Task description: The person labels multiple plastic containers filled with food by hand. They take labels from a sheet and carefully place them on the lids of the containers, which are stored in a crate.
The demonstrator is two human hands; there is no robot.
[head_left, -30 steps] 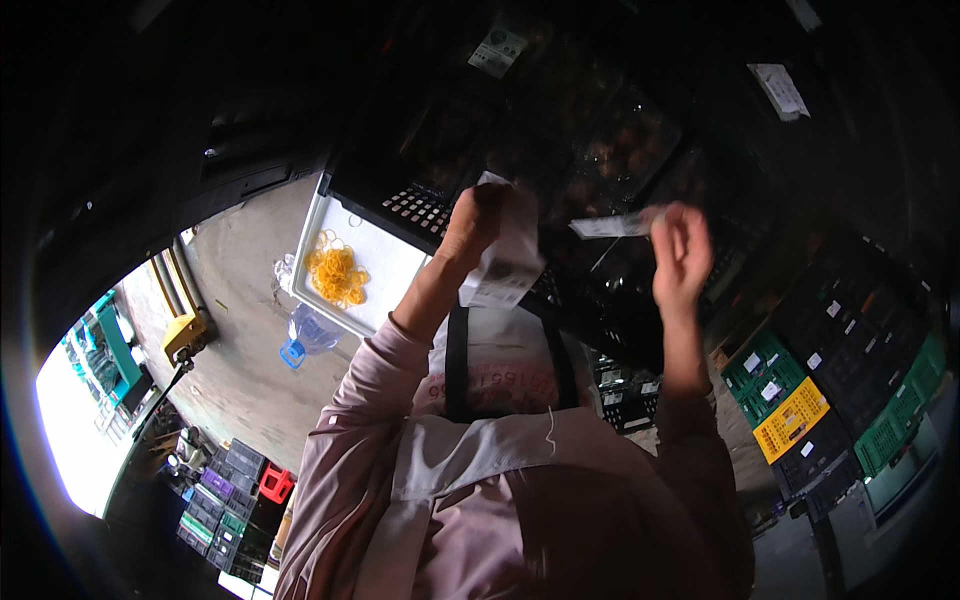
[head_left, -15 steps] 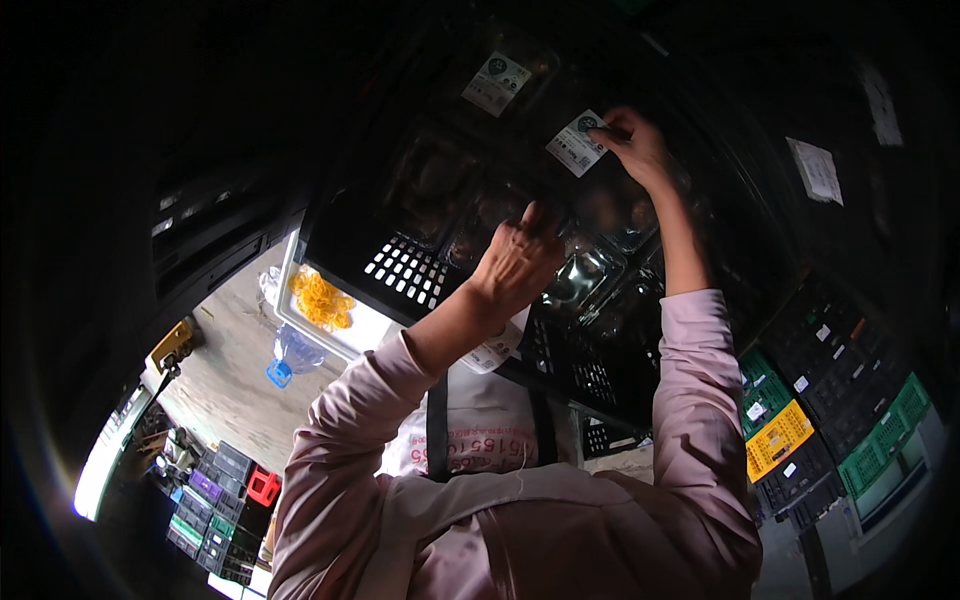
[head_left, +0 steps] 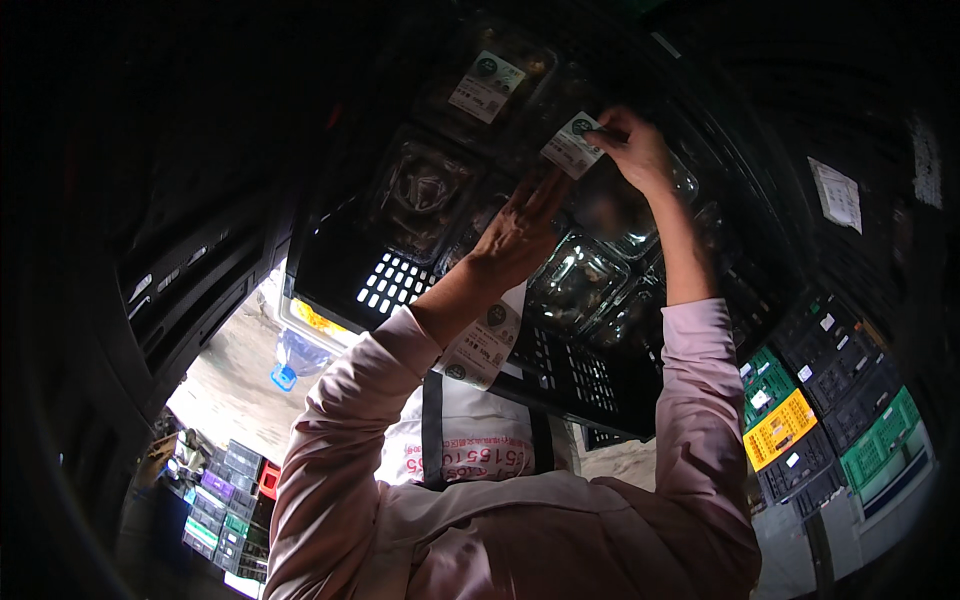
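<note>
My right hand (head_left: pixel 636 152) pinches a white printed label (head_left: pixel 571 146) by its upper right corner, above clear plastic boxes. My left hand (head_left: pixel 520 228) is just below that label, its fingertips at the label's lower edge. From beneath the left hand hangs a strip of labels (head_left: pixel 486 340); the fingers' grip on it is partly hidden. The boxes lie in a black crate (head_left: pixel 590 385). One clear box (head_left: pixel 422 190) at the left bears no visible label, while a farther box carries a stuck-on label (head_left: pixel 487 86). What the boxes hold is too dark to name.
Black crates (head_left: pixel 190 270) rise close on the left. At the right are stacked crates, including a yellow crate (head_left: pixel 780 430) and a green crate (head_left: pixel 880 437). A clear bottle with a blue cap (head_left: pixel 285 375) and a white sack (head_left: pixel 480 430) are below the black crate.
My left hand has moved slightly up, its fingers stretching toward the label in my right hand. More of the label strip shows beneath it. The view has shifted a little.
</note>
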